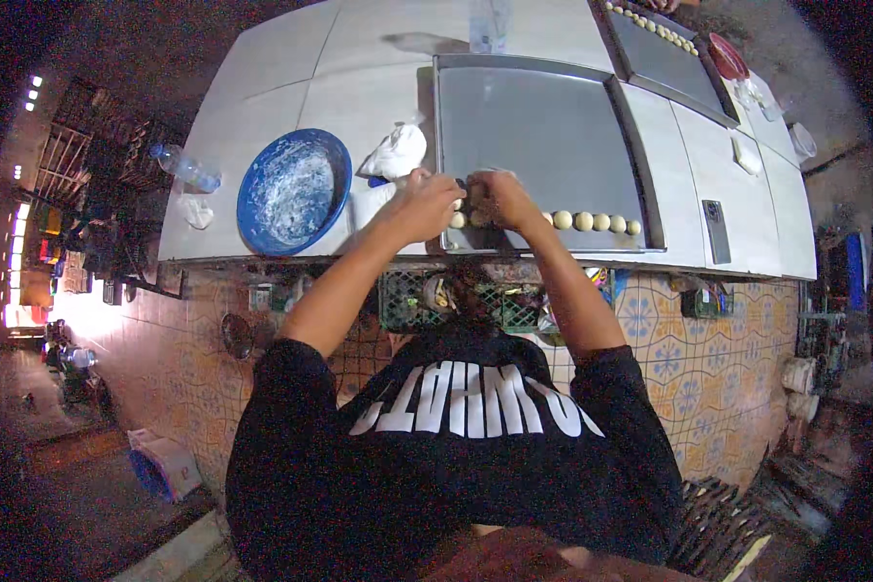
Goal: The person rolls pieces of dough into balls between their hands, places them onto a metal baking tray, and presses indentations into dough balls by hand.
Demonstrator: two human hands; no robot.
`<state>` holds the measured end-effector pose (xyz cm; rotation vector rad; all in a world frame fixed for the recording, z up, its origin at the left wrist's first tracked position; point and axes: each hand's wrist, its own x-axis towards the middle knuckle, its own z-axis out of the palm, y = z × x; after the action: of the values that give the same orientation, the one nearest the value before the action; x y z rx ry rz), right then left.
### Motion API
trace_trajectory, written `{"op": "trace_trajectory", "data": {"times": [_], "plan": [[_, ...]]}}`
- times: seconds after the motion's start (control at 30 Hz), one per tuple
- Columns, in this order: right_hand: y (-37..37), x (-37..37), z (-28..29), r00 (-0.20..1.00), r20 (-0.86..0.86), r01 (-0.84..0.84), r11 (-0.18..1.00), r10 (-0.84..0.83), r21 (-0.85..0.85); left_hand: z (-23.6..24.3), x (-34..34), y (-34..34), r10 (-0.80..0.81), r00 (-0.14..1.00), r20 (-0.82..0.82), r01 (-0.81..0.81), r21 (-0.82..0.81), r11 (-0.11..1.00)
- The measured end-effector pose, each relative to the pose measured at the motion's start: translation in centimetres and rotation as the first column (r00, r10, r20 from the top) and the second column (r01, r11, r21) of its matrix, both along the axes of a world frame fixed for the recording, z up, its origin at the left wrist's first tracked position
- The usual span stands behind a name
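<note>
clear bottle [188,170], green crate [400,303], patterned floor [694,349]

Dough balls [584,221] partly hidden behind right grip [498,199]

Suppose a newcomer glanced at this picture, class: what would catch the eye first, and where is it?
Probably the blue basin coated inside with white powder, on the table's left side. Next, the large grey tray right of it, with pale balls along its near edge. The left hand and right hand work close together near its lower left corner.
</note>
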<state>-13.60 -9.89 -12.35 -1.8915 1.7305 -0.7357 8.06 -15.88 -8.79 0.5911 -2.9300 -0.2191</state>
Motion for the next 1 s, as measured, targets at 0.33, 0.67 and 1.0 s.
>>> {"op": "trace_trajectory", "data": {"times": [0.33,0.67,1.0], "plan": [[0.5,0.3,1.3,0.989,-0.115,-0.091,0.996,0.09,-0.003,-2.1,0.6,0.0,0.003,0.98,-0.199,0.001,0.023,1.0],[0.4,0.8,2.0,0.986,-0.147,-0.065,0.996,0.075,0.067,-0.5,0.4,0.9,0.075,0.981,-0.181,-0.053,0.126,0.991],[0.3,0.2,0.3,0.988,-0.116,-0.1,0.995,0.101,0.008,0.8,-1.1,0.3,0.12,0.989,0.083,-0.129,0.106,0.986]]}}
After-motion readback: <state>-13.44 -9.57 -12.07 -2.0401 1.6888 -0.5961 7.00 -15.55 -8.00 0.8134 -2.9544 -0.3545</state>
